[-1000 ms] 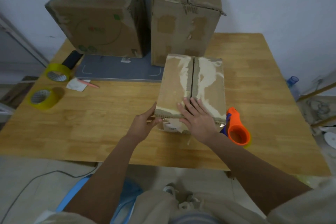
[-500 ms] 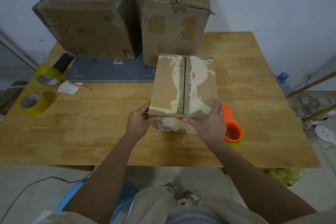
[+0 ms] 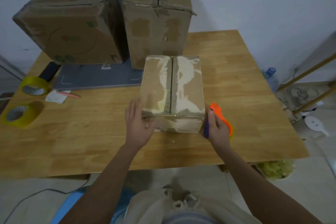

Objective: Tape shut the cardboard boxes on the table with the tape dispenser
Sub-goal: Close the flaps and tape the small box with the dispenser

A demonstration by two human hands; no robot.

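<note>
A small cardboard box (image 3: 172, 89) stands in the middle of the wooden table (image 3: 81, 142), its top flaps closed and scarred with torn paper. Clear tape crosses its near edge. My left hand (image 3: 138, 123) lies flat against the box's near left corner, fingers straight, slightly blurred. My right hand (image 3: 217, 127) sits on the orange tape dispenser (image 3: 221, 116) just right of the box, fingers curled over its handle. Two larger boxes stand at the back: a wide one (image 3: 69, 31) on the left and a tall one (image 3: 158, 20) in the centre.
Two yellow tape rolls (image 3: 33, 85) (image 3: 20, 113) lie near the table's left edge, with a black object, a paper scrap and a pink pen (image 3: 67, 94) beside them. A grey board (image 3: 98, 78) lies under the back boxes. A blue bottle (image 3: 271, 74) stands off the right edge.
My right hand left the box's near right corner and went right onto the orange dispenser. My left hand let go of the near edge and now lies flat at the left corner.
</note>
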